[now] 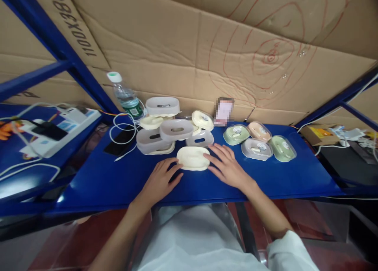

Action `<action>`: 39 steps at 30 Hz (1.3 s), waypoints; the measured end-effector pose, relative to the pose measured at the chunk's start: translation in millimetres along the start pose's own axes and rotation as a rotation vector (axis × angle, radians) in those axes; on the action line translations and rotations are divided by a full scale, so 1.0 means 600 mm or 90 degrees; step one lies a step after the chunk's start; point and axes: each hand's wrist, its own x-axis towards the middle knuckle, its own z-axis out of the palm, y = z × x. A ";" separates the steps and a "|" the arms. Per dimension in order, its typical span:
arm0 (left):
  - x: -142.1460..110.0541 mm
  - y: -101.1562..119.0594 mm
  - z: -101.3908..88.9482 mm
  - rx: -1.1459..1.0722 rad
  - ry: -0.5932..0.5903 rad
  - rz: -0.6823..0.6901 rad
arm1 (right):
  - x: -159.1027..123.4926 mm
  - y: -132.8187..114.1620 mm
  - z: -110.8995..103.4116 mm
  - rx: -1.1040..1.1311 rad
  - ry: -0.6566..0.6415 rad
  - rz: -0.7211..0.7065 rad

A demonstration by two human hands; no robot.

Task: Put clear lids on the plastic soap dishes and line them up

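Brown cardboard (pixel 159 42), drawn over with red rings (pixel 271 57), walls off the back of a blue bench (pixel 103 184). Toward the bench's front a cream piece (pixel 193 158) lies between the person's hands, a spot that seems to suit reach from both sides. The left hand (pixel 159 180) is loosely spread, thumb apart, fingertips at the piece's left edge; the right hand (pixel 230 169) fans wider, fingertips over the right edge, so the pair appears to steady the piece rather than grip it. Pale grey trays (pixel 169 126) with oval slots are piled just behind, probably to be within easy reach. Clear-covered boxes (pixel 236 134) in green, peach and grey cluster to the right, apparently set apart from those trays. A water bottle (pixel 126 98) stands at the back left.
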 end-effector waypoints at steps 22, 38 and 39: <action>-0.006 -0.005 0.000 -0.039 0.063 0.042 | 0.050 0.037 0.068 0.106 0.015 -0.070; -0.005 -0.001 -0.006 -0.064 0.120 0.022 | 0.050 0.037 0.086 0.140 0.053 -0.124; -0.005 0.000 -0.007 -0.049 0.133 0.010 | 0.050 0.036 0.081 0.136 0.056 -0.125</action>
